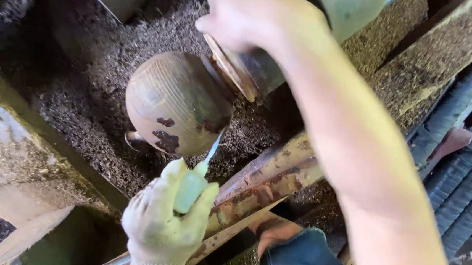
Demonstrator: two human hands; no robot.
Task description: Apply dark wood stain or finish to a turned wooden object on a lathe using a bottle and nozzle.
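1. Gloved and nearest the lens, the left hand (pixel 162 223) is closing its fingers around a pale tool handle (pixel 190 190), aiming the thin blade (pixel 213 146) at the ball (pixel 176 102).
2. Sitting mid-frame over shavings (pixel 89 93), the rounded wooden ball is butting against a disc (pixel 231 66).
3. Reaching in bare, the right hand (pixel 250 12) is curling over that disc's top; how tightly it is gripping cannot be told.
4. Judging by the narrow blade, it could be skidding off the curved wood toward the bare forearm (pixel 353 141).

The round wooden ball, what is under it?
Under the round wooden ball lies a bed of dark shavings. A small metal point pokes out at its lower left. What sits directly beneath is covered by the ball.
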